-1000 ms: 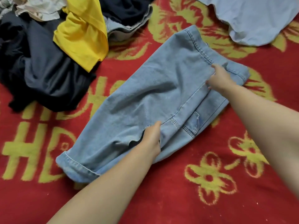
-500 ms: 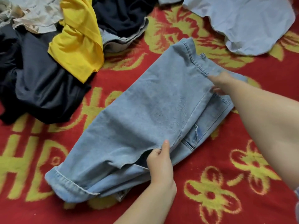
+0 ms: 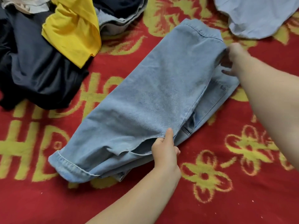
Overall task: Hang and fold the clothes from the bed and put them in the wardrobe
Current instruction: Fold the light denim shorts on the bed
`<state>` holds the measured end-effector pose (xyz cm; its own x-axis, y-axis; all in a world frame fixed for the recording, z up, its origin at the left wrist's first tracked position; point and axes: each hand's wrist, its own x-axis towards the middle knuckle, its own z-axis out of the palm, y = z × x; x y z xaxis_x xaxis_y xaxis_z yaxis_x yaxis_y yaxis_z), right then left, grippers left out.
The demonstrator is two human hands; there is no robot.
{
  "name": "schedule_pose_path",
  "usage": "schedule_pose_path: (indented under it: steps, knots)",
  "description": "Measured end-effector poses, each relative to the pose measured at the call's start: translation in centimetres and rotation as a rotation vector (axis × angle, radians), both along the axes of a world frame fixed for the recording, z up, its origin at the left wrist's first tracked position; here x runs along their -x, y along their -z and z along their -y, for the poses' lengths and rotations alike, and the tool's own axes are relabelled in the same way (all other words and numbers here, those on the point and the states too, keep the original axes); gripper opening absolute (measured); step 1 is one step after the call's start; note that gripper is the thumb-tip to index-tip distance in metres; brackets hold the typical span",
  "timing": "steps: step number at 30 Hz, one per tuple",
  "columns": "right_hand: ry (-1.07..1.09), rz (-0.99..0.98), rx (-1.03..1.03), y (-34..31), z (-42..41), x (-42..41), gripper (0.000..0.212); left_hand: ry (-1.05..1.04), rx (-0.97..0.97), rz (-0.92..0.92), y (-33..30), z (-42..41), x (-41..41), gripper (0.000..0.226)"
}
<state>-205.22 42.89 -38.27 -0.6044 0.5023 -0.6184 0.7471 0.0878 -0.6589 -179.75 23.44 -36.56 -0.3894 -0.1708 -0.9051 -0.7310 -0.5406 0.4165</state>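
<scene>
The only writing to read is woven into the red bedspread (image 3: 210,207): large yellow block shapes near the bed's left edge that look like "HD", cut off by the frame, among yellow flower patterns; a small tag or patch on the jeans near the right hand is too blurred to read. The light blue jeans (image 3: 153,94) lie folded lengthwise in the middle of the bed, running diagonally from the cuffed hem toward the near left to the waistband toward the far right. The left hand (image 3: 165,151) pinches the edge of the upper denim layer between thumb and curled fingers (image 3: 169,135), lifting it slightly off the layer beneath. The right hand (image 3: 233,59) grips the waistband end, fingers closed on the fabric (the hand is motion-blurred). Compared with half a second ago, the top layer is raised a little more and the right hand has shifted further out along the waistband. Toward the far left corner sits a heap: a dark garment (image 3: 40,70), a yellow garment (image 3: 72,29) on top. A pale blue garment (image 3: 258,16) lies at the far right.
</scene>
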Motion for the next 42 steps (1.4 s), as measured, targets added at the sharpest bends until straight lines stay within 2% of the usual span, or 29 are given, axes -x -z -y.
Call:
schedule_pose_path:
  steps: [3,5,8,11,14,16,18,21,23,24,26,28,30,32,33,35,36,37,38,40,42]
  knots:
    - [-0.028,-0.055,0.046,-3.3,-1.3,1.1,0.01,-0.021,-0.051,0.015,-1.1,-1.6,0.1,0.037]
    - [0.023,-0.172,0.058,-3.9,-2.7,1.5,0.015,0.002,-0.07,0.01,-1.0,-2.7,0.3,0.035]
    - [0.061,-0.184,0.007,-2.1,-5.0,0.1,0.009,0.034,-0.051,0.063,0.9,-3.8,0.2,0.03]
    - [0.075,-0.084,0.021,1.7,-7.4,-3.0,0.017,0.093,-0.041,0.14,3.4,-3.8,-0.8,0.028]
    - [0.188,-0.128,0.021,3.7,-7.0,-4.2,0.017,0.192,-0.113,0.179,5.1,-3.1,-2.2,0.022]
    - [0.116,-0.103,-0.023,4.2,-6.3,-4.6,0.026,0.263,-0.188,0.219,5.3,-2.7,-3.2,0.013]
    - [-0.077,0.013,-0.18,4.8,-6.0,-5.3,0.046,0.353,-0.224,0.211,4.9,-2.0,-3.9,0.011]
    - [-0.201,0.083,-0.541,4.4,-4.7,-7.6,0.058,0.648,-0.133,-0.037,3.7,0.3,-4.1,0.017]
    - [-0.307,-0.019,-0.764,3.1,-1.4,-9.6,0.058,0.83,0.069,-0.265,2.9,3.0,-3.9,0.021]
    - [-0.41,-0.125,-0.804,2.3,1.0,-10.9,0.057,0.879,0.214,-0.382,2.5,4.7,-3.7,0.021]
    - [-0.653,-0.363,-0.699,0.9,6.4,-14.2,0.044,0.91,0.531,-0.591,1.8,8.6,-3.2,0.018]
    - [-0.867,-0.453,-0.487,0.1,12.1,-18.5,0.024,0.944,0.766,-0.712,1.3,12.8,-3.2,0.014]
    - [-1.015,-0.263,-0.345,0.0,17.1,-22.5,0.016,1.067,0.954,-0.761,1.3,17.1,-3.8,0.01]
    - [-1.125,0.064,-0.303,0.8,20.3,-25.3,0.038,1.348,1.046,-0.799,1.7,21.2,-4.9,0.009]
    - [-1.141,0.19,-0.308,1.3,21.2,-26.4,0.048,1.541,1.057,-0.798,1.9,22.8,-5.6,0.016]
    - [-1.088,0.285,-0.303,2.0,22.0,-28.0,0.05,1.9,1.098,-0.821,2.7,24.6,-6.9,0.043]
    - [-1.03,0.262,-0.291,2.2,22.5,-28.6,0.042,1.982,1.165,-0.853,3.1,24.8,-7.3,0.047]
    - [-0.958,0.213,-0.29,2.3,22.9,-29.1,0.037,1.98,1.249,-0.898,3.2,24.8,-7.2,0.042]
    - [-0.897,0.142,-0.297,2.3,23.2,-29.3,0.041,1.908,1.3,-0.957,3.1,24.6,-6.9,0.033]
    - [-0.799,-0.006,-0.289,2.1,23.7,-29.3,0.04,1.737,1.262,-1.101,2.9,24.6,-6.3,0.018]
    - [-0.807,0.01,-0.314,1.6,24.1,-29.0,0.021,1.607,1.187,-1.293,2.7,25.6,-6.4,0.014]
